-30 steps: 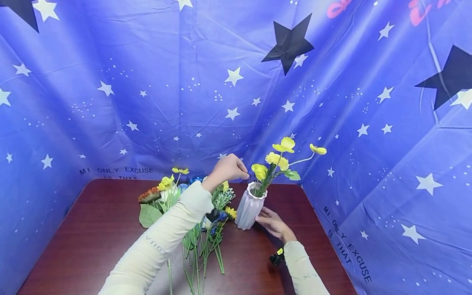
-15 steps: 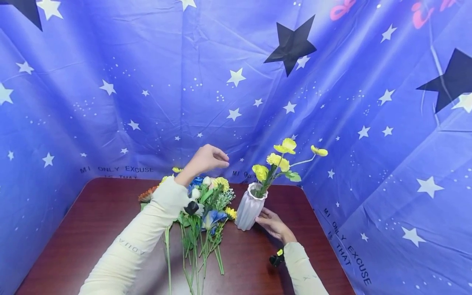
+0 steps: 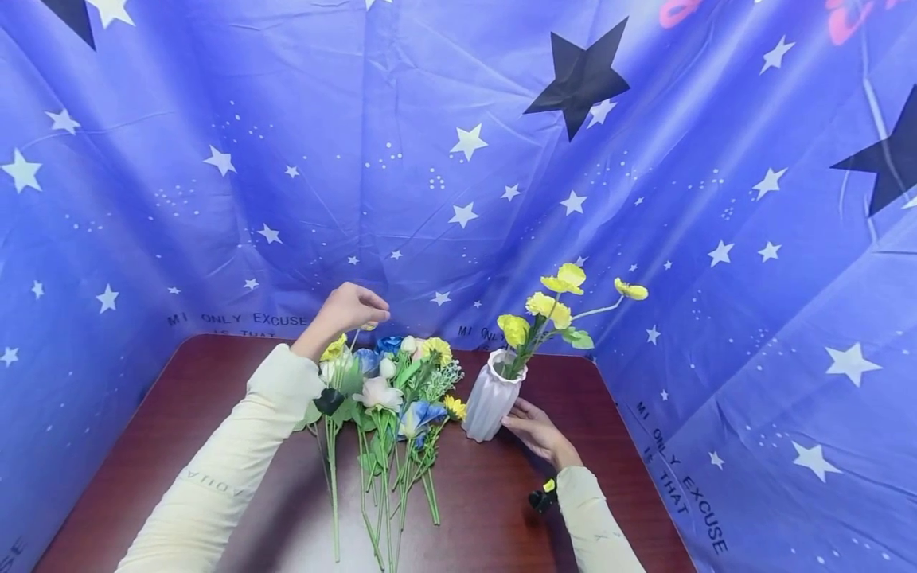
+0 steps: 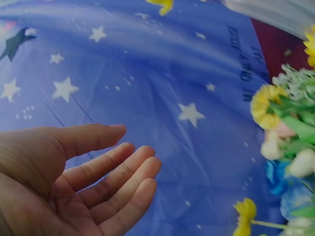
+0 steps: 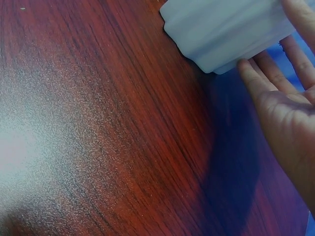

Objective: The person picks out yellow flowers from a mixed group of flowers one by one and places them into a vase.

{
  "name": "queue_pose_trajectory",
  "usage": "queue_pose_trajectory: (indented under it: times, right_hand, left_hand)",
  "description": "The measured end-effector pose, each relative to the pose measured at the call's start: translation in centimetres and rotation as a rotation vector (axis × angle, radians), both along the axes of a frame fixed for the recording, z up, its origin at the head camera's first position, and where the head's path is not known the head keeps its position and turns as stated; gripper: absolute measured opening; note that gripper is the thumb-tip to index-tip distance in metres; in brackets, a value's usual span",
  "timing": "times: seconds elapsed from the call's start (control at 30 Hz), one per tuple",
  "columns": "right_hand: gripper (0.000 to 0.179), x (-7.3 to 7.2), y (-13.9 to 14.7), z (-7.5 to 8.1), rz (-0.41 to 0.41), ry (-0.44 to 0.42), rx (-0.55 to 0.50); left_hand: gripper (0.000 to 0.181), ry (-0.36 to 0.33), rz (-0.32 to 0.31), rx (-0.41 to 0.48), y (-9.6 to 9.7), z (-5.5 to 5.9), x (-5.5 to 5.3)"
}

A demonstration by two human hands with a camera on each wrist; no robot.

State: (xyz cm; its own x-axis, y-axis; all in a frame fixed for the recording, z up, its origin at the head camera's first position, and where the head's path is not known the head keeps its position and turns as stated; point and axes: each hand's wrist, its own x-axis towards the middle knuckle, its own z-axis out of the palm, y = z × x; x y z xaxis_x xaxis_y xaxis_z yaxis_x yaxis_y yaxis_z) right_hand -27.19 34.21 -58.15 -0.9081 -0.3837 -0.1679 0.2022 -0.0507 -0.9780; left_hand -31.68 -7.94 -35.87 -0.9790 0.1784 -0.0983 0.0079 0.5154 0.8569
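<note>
My left hand (image 3: 347, 309) is raised over the back left of the flower pile, and nothing shows in its grasp. Its thumb and loosely bent fingers stand apart in the left wrist view. Below and beside it lie artificial flowers (image 3: 381, 393) with long green stems, in yellow, white and blue. A pale ribbed vase (image 3: 493, 402) stands to the right, leaning slightly in the head view, with several yellow flowers (image 3: 550, 309) in it. Low on the vase's right side, my right hand (image 3: 539, 432) holds it, fingers partly hidden behind the vase.
The dark red wooden table (image 3: 265, 485) runs to a blue star-print cloth (image 3: 401, 199) hanging on the back and sides. Flower stems point toward the table's front edge. A small black object (image 3: 542, 500) sits at the right wrist.
My left hand has moved left, from beside the vase's flowers to over the pile's left end. The right hand stays at the vase. The head view has shifted slightly.
</note>
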Motion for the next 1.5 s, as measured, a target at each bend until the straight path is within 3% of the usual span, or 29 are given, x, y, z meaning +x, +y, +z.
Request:
queue_pose_trajectory:
  times: [0.2, 0.47, 0.73, 0.97, 1.2, 1.5]
  right_hand:
    - [0.076, 0.0, 0.1, -0.1, 0.019, 0.015, -0.019]
    - [0.072, -0.2, -0.1, -0.1, -0.012, -0.001, -0.012]
    - [0.074, -0.3, -0.1, 0.3, -0.029, -0.032, 0.007]
    - [0.074, -0.4, -0.3, 0.5, -0.028, -0.033, 0.010]
    - [0.075, -0.4, -0.1, 0.7, -0.038, -0.039, 0.008]
    - [0.072, -0.2, 0.2, 0.0, -0.023, -0.024, -0.024]
  left_hand:
    - [0.031, -0.065, 0.034, -0.027, -0.9, -1.7, 0.2]
    - [0.023, -0.104, 0.034, -0.007, -0.5, -4.2, 0.6]
    - [0.023, -0.265, -0.011, 0.035, 1.4, -7.2, 1.5]
    - [0.025, -0.372, -0.004, 0.018, 3.6, -9.6, 2.3]
    - [0.030, -0.381, 0.012, 0.038, 4.8, -10.7, 2.9]
    - [0.011, -0.359, 0.060, 0.013, 6.1, -12.6, 3.3]
